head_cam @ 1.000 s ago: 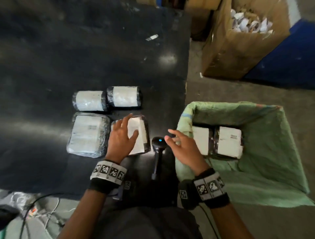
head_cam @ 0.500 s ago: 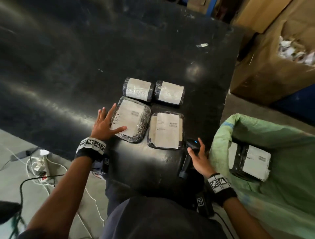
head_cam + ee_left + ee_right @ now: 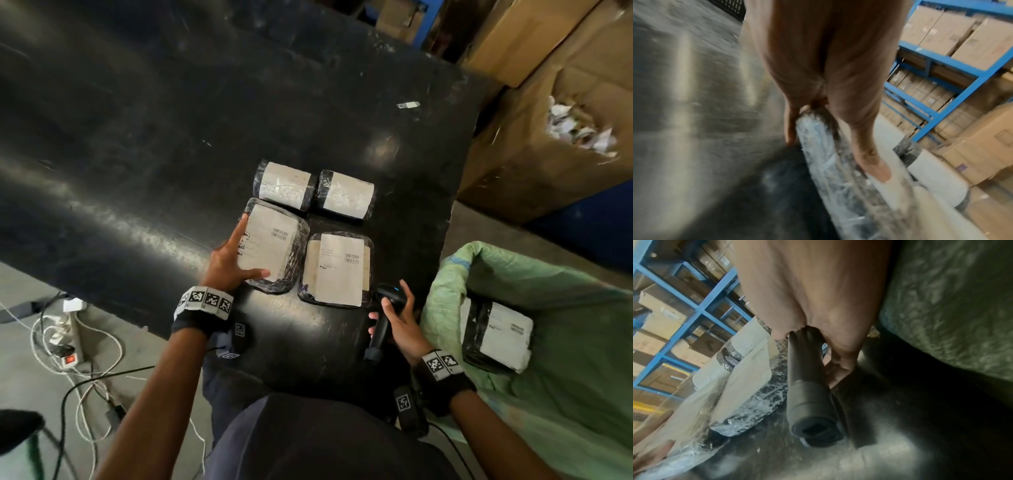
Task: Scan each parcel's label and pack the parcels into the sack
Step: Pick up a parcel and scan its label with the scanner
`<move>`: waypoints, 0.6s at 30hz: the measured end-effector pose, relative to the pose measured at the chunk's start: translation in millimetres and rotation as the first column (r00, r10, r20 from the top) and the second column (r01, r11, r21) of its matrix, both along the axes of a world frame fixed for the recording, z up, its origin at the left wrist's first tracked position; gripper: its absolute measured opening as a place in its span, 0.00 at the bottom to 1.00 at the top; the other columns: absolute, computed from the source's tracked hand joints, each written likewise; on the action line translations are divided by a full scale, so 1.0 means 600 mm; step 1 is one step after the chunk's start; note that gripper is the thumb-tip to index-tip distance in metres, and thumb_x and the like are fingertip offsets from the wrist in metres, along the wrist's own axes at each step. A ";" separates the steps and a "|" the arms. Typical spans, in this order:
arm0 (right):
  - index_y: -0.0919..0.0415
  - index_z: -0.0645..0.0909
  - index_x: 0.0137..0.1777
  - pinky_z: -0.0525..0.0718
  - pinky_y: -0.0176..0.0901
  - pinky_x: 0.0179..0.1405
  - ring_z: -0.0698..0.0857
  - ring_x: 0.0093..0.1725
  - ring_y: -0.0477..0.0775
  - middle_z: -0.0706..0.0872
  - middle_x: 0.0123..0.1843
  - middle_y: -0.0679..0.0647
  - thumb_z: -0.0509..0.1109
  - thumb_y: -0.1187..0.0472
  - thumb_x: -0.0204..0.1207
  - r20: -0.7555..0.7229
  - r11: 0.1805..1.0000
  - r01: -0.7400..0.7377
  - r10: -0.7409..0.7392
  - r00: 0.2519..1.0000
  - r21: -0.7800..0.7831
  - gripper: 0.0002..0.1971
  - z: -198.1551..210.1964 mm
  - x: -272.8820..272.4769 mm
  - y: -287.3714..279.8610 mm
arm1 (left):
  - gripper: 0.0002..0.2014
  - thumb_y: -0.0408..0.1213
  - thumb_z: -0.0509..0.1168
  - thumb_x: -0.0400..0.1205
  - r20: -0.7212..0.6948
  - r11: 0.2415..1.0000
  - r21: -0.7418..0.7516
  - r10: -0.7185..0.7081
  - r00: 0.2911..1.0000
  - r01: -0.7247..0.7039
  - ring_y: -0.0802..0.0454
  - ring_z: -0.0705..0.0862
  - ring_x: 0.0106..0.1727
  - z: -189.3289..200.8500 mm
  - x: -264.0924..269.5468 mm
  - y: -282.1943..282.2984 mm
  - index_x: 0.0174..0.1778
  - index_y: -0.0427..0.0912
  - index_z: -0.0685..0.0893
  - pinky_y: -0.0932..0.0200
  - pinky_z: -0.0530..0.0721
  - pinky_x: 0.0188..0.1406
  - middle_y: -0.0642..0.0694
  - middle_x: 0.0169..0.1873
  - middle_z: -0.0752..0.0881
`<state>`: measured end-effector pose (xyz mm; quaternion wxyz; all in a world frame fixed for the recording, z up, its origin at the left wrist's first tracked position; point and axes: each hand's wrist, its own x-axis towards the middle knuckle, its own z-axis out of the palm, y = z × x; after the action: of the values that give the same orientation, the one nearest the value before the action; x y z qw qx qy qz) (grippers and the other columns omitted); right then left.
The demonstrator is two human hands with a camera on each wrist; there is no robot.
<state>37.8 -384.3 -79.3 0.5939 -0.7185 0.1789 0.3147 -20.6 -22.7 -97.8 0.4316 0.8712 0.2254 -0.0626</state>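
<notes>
Four wrapped parcels with white labels lie on the black table (image 3: 171, 154): two rolls at the back (image 3: 284, 185) (image 3: 346, 195) and two flat ones in front. My left hand (image 3: 236, 253) frames the near left corner of the left flat parcel (image 3: 274, 243), fingers straight along its side and thumb along its near edge. The left wrist view shows the thumb lying on this parcel (image 3: 838, 170). My right hand (image 3: 399, 322) grips the handle of the black scanner (image 3: 387, 315), just right of the right flat parcel (image 3: 337, 270). The green sack (image 3: 548, 411) holds a parcel (image 3: 500, 337).
The sack stands open on the floor at the table's right edge. Behind it is a large cardboard box (image 3: 531, 164) with paper scraps. A power strip and cables (image 3: 68, 342) lie on the floor at the left. Blue shelving (image 3: 941, 65) with cartons stands beyond the table.
My left hand left the right flat parcel and moved to the left flat parcel's corner. My right hand closed round the scanner handle. The head view swung to the left.
</notes>
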 end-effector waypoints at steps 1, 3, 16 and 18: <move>0.28 0.51 0.80 0.92 0.54 0.37 0.89 0.50 0.59 0.78 0.69 0.59 0.65 0.55 0.84 -0.004 1.000 0.011 -0.011 1.000 -0.003 0.34 -0.001 0.002 0.000 | 0.64 0.43 0.87 0.65 0.006 0.999 0.020 0.028 1.000 -0.028 0.36 0.82 0.72 0.004 0.001 -0.008 0.90 0.51 0.52 0.43 0.80 0.72 0.36 0.73 0.82; 0.27 0.47 0.81 0.91 0.52 0.35 0.89 0.52 0.61 0.77 0.71 0.58 0.66 0.52 0.84 -0.030 0.999 0.038 -0.038 0.999 0.009 0.36 -0.003 0.006 -0.001 | 0.63 0.44 0.88 0.63 0.005 0.994 0.042 0.097 0.995 -0.097 0.39 0.81 0.73 0.016 0.006 -0.026 0.90 0.53 0.56 0.44 0.77 0.74 0.40 0.72 0.83; 0.47 0.61 0.81 0.75 0.37 0.19 0.83 0.31 0.49 0.83 0.64 0.57 0.59 0.44 0.85 0.039 0.981 0.165 -0.162 0.986 -0.103 0.26 0.027 0.031 0.008 | 0.33 0.39 0.74 0.82 0.095 0.852 -0.224 0.502 0.860 -0.473 0.45 0.84 0.70 0.036 0.002 -0.074 0.84 0.51 0.70 0.47 0.82 0.71 0.42 0.72 0.84; 0.48 0.63 0.80 0.73 0.35 0.15 0.81 0.24 0.46 0.84 0.63 0.63 0.56 0.45 0.86 0.091 0.981 0.174 -0.167 0.982 -0.086 0.23 0.046 0.035 0.005 | 0.34 0.40 0.75 0.82 0.099 0.806 -0.266 0.569 0.816 -0.529 0.44 0.84 0.71 0.047 -0.006 -0.079 0.84 0.52 0.69 0.42 0.84 0.70 0.41 0.73 0.83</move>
<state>59.0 -381.3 -51.8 0.5912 -0.7401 0.2296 0.2237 -23.9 -70.2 -69.4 0.5453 0.7152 0.4213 0.1165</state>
